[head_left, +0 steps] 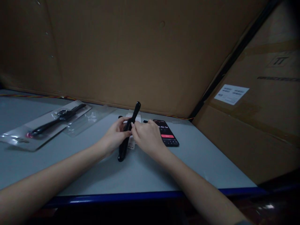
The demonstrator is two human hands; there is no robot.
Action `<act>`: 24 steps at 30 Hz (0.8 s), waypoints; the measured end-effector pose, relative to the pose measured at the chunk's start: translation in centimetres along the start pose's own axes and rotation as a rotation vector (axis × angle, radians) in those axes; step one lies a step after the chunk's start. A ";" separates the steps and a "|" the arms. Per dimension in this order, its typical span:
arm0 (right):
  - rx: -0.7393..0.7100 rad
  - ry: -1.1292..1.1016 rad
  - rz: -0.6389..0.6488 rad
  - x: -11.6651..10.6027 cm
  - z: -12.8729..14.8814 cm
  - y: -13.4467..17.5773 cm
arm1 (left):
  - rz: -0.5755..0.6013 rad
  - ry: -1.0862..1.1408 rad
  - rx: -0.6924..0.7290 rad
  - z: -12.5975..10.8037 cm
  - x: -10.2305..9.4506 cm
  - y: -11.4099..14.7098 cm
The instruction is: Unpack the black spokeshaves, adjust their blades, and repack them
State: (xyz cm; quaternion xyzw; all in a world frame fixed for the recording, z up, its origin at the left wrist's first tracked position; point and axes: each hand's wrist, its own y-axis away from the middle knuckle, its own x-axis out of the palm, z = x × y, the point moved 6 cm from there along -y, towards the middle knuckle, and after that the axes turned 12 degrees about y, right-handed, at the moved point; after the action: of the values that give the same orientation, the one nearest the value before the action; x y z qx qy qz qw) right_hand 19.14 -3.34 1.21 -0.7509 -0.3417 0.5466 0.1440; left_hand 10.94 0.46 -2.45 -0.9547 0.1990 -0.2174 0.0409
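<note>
A long black rod-shaped item (123, 149) with rounded ends is held at a slant above the table; its exact kind is not clear. My left hand (116, 133) grips its middle from the left, with thumb and fingers around it. From the right, my right hand (147, 133) has its fingers curled and pressed against the same middle part. What lies between the fingertips is hidden. Just behind and below the hands is a white printed paper or card (131, 143), partly covered by them.
A phone (172, 142) showing a running timer lies beside my right hand. At left, a similar black item (47, 127) sits on a card in clear plastic packaging (37, 142), near an open clear plastic shell (81, 126). Cardboard (117, 56) walls the back and right; a blue edge (122, 197) runs along the front.
</note>
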 end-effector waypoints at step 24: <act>0.413 -1.343 0.547 4.6 -3.5 -0.1 | -0.055 0.227 -0.100 -0.6 -1.1 -0.1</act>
State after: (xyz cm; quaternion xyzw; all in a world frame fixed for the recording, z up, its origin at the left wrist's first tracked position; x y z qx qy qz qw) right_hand 23.07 0.40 -0.76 -0.2721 -0.0483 0.9560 -0.0983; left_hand 9.81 1.02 -2.28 -0.9300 0.1866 -0.3148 -0.0354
